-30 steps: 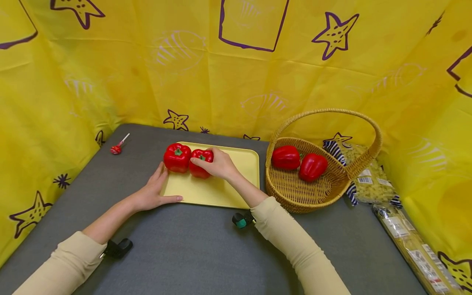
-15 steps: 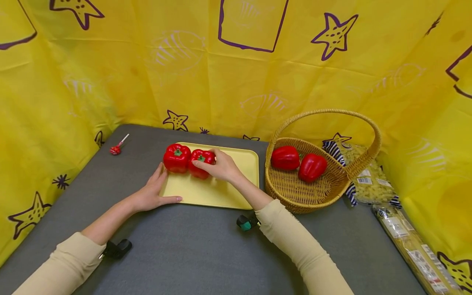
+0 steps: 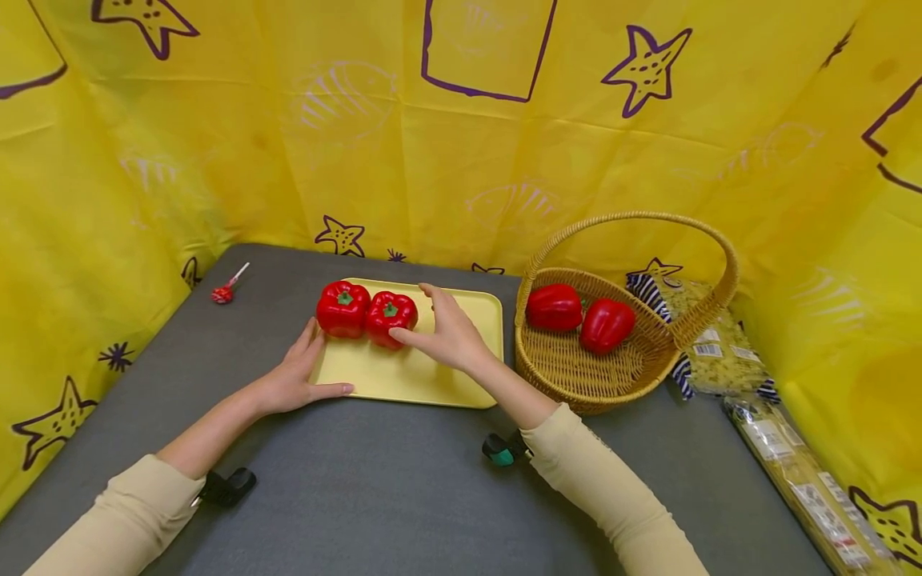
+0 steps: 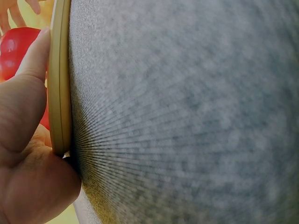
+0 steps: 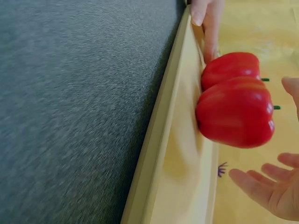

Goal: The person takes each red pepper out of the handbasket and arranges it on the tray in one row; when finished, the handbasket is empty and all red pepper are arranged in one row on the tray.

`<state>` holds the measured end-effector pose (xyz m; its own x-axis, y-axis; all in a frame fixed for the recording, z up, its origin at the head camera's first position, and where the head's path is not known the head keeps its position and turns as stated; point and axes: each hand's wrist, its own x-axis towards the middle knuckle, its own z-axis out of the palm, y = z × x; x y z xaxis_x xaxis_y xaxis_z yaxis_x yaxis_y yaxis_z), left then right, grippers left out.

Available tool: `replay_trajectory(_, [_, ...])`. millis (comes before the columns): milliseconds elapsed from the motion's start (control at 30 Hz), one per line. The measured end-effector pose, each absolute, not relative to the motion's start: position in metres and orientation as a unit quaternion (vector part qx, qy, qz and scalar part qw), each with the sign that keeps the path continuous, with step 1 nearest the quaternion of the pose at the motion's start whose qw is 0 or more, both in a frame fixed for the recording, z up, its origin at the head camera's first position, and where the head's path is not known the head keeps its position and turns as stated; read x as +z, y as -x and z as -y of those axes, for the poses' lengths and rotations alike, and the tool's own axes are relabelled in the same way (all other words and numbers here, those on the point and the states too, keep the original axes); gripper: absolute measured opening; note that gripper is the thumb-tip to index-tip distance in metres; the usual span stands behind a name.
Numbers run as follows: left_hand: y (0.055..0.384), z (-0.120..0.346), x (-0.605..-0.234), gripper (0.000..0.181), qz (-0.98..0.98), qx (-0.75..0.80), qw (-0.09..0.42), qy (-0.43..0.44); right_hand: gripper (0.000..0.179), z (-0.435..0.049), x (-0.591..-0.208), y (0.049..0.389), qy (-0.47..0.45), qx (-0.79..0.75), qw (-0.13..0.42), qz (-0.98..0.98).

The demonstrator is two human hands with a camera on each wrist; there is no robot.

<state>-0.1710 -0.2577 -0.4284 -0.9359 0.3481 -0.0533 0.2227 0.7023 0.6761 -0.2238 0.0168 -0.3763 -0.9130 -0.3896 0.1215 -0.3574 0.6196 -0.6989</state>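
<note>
Two red bell peppers stand upright side by side on a yellow tray [image 3: 425,382], green stems up: the left bell pepper [image 3: 338,318] and the right bell pepper [image 3: 378,320]. My left hand [image 3: 291,380] rests round the tray's front left corner, fingers straight along the left side and thumb on the front rim. My right hand [image 3: 452,334] hovers over the tray, its fingers spread and off the right bell pepper. In the right wrist view, a gap shows between those fingers [image 5: 254,184] and the pepper [image 5: 236,112].
A wicker basket [image 3: 591,376] with a tall handle stands right of the tray, holding two more red bell peppers [image 3: 607,326]. Beside it lie a bag of pasta [image 3: 713,340] and a long clear packet [image 3: 799,480]. A lollipop [image 3: 225,294] lies at the back left.
My right hand has let go of the right bell pepper and drawn back to the right, fingers opening. That pepper stays beside the other. The left hand keeps its place at the tray.
</note>
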Motion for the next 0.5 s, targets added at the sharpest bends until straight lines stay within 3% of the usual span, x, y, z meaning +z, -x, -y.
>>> replay_trajectory(500, [0.173, 0.258, -0.432, 0.114, -0.920, 0.348, 0.077, -0.162, 0.075, -0.062, -0.360, 0.199, 0.241, -0.394, -0.021, -0.887])
